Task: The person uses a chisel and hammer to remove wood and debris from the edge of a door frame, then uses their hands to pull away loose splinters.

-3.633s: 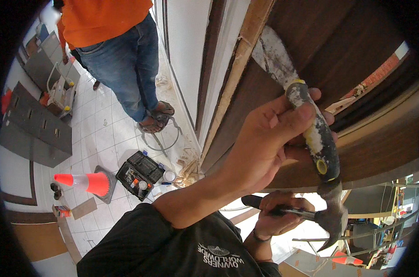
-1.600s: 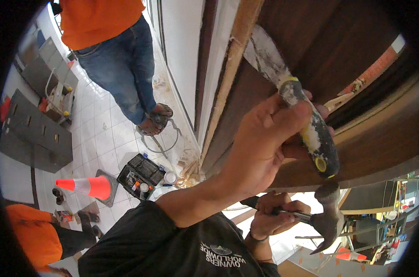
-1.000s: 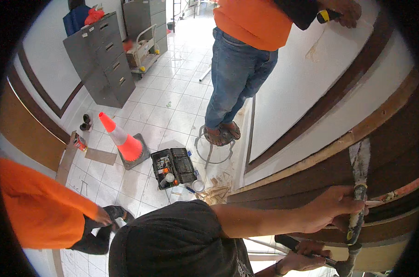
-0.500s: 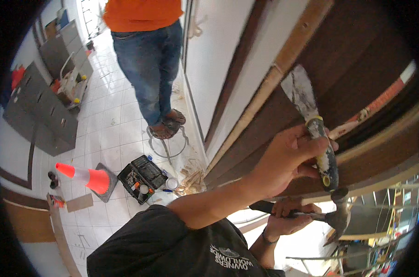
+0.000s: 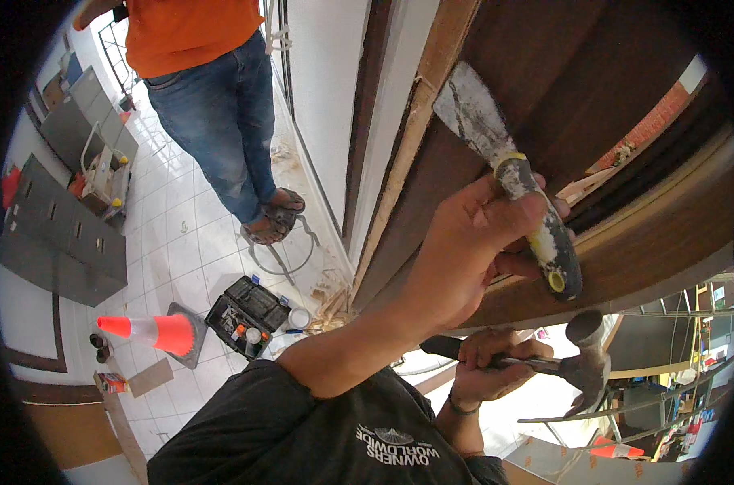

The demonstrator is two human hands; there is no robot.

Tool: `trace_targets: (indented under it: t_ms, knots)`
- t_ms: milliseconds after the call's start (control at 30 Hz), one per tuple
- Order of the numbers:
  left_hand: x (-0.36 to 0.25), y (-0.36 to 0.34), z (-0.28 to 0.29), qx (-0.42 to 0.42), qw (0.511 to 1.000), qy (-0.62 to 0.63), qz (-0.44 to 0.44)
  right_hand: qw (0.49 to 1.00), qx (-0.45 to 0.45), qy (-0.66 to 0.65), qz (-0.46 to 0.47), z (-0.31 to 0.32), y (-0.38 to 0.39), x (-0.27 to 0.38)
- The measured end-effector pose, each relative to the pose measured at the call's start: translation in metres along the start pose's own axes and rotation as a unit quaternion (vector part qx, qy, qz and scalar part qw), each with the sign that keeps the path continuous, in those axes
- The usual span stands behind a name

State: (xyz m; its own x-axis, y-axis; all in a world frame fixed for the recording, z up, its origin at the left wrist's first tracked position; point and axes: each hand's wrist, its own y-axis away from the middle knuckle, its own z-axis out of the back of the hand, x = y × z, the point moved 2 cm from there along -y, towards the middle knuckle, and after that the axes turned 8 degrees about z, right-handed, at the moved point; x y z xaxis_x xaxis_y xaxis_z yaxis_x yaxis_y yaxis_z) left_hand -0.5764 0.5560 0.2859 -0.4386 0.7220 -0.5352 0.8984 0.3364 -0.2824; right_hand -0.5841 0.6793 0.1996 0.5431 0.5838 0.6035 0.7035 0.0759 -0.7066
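My left hand [image 5: 464, 250] is closed around the handle of a scraper [image 5: 468, 105], thumb across the grip. Its worn, whitish blade points up and left, with the tip at the edge of a light wooden strip [image 5: 422, 121] along a dark brown wood panel [image 5: 545, 89]; whether it touches cannot be made out. Lower down, my right hand [image 5: 496, 364] grips a claw hammer [image 5: 587, 368] by its dark handle. The round striking face sits just below the scraper's butt end, a small gap between them.
A person in an orange top and jeans [image 5: 213, 121] stands ahead on the left. On the tiled floor are an open black toolbox [image 5: 246, 315], a traffic cone [image 5: 153, 331] and wood scraps [image 5: 331, 303]. Grey cabinets [image 5: 60, 230] line the left; metal rails [image 5: 666, 396] stand at right.
My view has turned a little, so the scraper and panel appear farther left and higher. The gap between hammer head and scraper butt has widened slightly. Both hands keep their tools.
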Motion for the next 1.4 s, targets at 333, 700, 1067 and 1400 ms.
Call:
trace_targets:
  t_ms: [333, 700, 1067, 1400]
  knots:
    - [0.003, -0.008, -0.003, -0.005, 1.0, -0.015, -0.006, 1.0, -0.004, 0.015, 0.0, 0.003, -0.004, 0.001]
    - [0.003, -0.007, -0.008, -0.01, 0.999, 0.031, -0.015, 1.0, 0.0, 0.009, -0.018, 0.003, -0.003, 0.002]
    - [0.003, -0.01, -0.009, -0.001, 1.0, 0.022, -0.015, 0.999, 0.02, 0.011, -0.03, 0.007, -0.004, 0.003]
    - [0.004, -0.012, -0.009, 0.011, 1.0, 0.008, -0.024, 1.0, 0.023, 0.004, -0.017, 0.009, -0.003, 0.001]
